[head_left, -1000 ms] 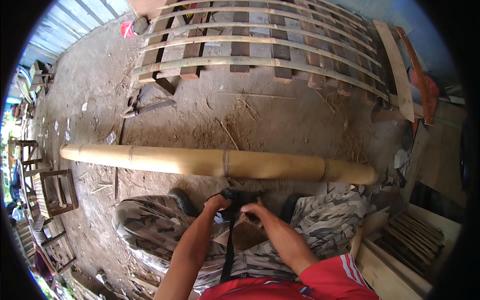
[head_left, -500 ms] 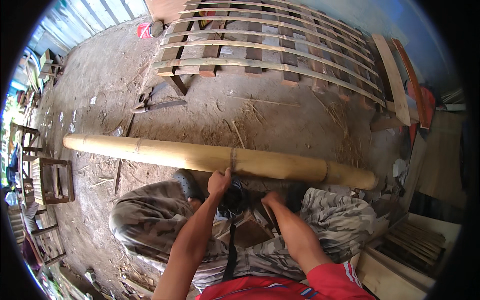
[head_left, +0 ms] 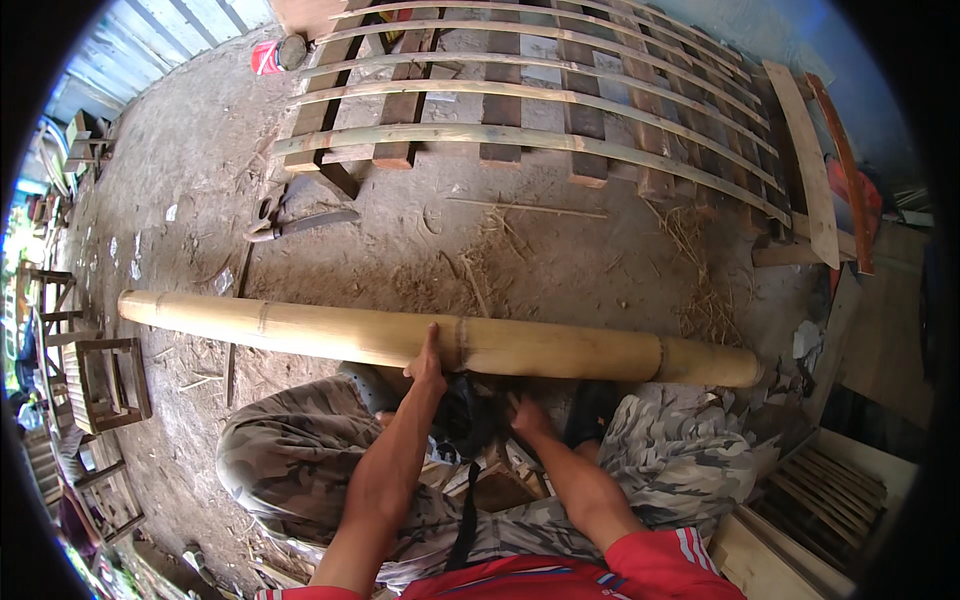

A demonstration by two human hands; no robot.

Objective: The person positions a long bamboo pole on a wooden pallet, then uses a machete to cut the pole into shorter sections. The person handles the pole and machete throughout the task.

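A thick yellow bamboo pole [head_left: 560, 348] lies crosswise in front of my legs, with dark rings at its joints. My left hand [head_left: 428, 366] grips its near side just left of the middle joint, one digit stretched up over the surface and the other fingers partly hidden. Below the pole, between my knees, my right hand [head_left: 528, 418] is closed beside a black strap or cloth bundle [head_left: 462, 415]. Whatever it holds is too dark and hidden to make out. A small wooden block [head_left: 500, 490] shows between my thighs.
Beyond the pole stands a low wooden frame topped with bamboo slats [head_left: 440, 133]. A handsaw [head_left: 300, 224] lies on the dirt floor near its left leg. At left is a wooden stool [head_left: 105, 380]; at lower right, a box of bamboo strips [head_left: 825, 490]. A red tin [head_left: 266, 58] stands far left.
My left hand has shifted up and left onto the pole, a digit now stretched over it. My right hand has moved slightly left and lower. The view has tilted, so the pole appears lower.
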